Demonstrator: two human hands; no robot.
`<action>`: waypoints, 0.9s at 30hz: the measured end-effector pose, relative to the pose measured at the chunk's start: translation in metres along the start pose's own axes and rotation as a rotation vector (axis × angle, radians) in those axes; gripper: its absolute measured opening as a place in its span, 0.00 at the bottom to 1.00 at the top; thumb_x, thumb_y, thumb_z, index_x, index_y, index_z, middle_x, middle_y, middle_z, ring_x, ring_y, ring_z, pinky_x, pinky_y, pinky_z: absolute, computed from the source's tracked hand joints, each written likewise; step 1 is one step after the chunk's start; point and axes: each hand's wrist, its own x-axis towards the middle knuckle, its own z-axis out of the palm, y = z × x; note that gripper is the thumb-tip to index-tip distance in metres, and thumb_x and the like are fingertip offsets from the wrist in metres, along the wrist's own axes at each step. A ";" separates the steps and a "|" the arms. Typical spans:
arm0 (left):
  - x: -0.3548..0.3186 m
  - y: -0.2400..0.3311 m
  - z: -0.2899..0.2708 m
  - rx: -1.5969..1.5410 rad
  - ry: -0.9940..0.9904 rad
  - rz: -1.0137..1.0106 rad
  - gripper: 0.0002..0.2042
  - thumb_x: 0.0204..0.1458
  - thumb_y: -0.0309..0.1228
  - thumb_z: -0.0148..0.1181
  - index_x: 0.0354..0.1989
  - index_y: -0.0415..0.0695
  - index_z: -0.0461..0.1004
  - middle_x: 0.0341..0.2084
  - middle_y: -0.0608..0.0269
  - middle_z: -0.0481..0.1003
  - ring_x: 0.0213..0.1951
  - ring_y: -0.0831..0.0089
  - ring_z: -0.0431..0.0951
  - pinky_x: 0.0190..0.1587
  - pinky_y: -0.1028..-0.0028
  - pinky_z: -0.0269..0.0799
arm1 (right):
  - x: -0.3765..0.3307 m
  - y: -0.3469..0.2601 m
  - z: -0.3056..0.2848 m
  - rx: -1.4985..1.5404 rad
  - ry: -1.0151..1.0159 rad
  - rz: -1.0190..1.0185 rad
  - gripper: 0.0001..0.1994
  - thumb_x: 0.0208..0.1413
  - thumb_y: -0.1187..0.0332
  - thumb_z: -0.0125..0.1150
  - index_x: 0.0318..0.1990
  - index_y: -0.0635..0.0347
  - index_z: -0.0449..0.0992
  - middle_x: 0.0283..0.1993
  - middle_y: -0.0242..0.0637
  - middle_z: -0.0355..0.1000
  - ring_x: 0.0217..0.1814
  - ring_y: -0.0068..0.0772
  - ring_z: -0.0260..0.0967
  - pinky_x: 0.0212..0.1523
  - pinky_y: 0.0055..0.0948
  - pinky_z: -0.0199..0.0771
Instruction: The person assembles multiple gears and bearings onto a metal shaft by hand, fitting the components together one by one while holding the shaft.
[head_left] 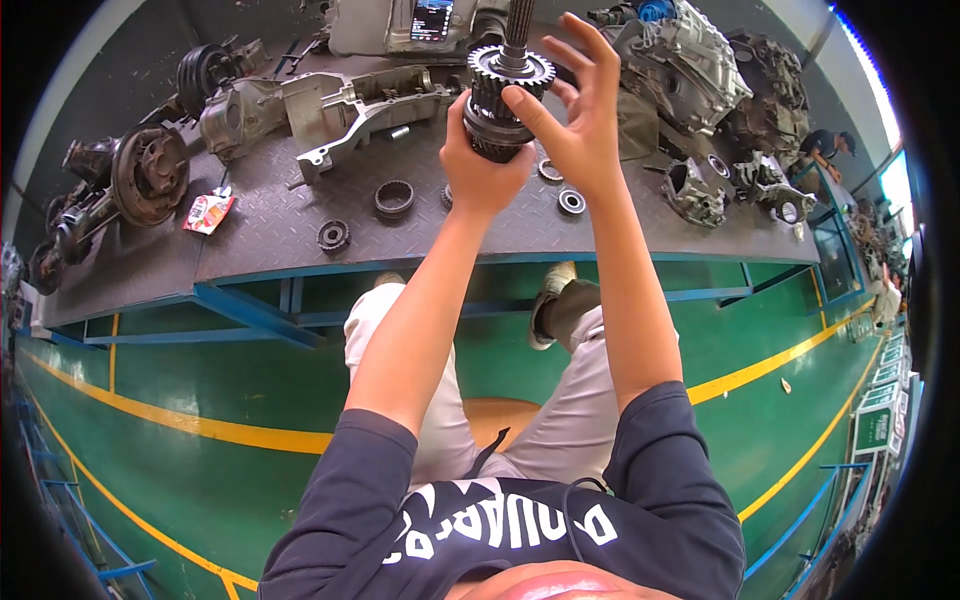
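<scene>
A dark gear shaft (512, 68) stands nearly upright over the bench, its splined end pointing away from me. My left hand (484, 172) is wrapped round its lower gears from the near left. Beside it on the right, my right hand (585, 125) has its fingers spread, with the thumb at the side of the toothed gear. Whether that thumb presses on the gear or only lies against it, I cannot tell. On the bench below lie a toothed ring (394, 211), a small gear (333, 237) and a bearing (563, 203). Another ring is partly hidden by my left wrist.
An open gearbox housing (330, 115) lies left of my hands, near a rusty brake drum assembly (150, 175) and a red-white packet (208, 212). A phone (432, 20) stands at the back. More casings (690, 75) fill the right side. The bench has a blue frame (250, 310).
</scene>
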 end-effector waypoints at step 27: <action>0.008 -0.021 -0.002 -0.071 -0.151 0.050 0.36 0.40 0.25 0.81 0.57 0.41 0.65 0.48 0.60 0.76 0.48 0.72 0.78 0.52 0.70 0.77 | -0.007 0.012 -0.022 0.841 -0.109 0.568 0.36 0.73 0.56 0.58 0.80 0.62 0.53 0.71 0.44 0.68 0.73 0.37 0.66 0.73 0.39 0.64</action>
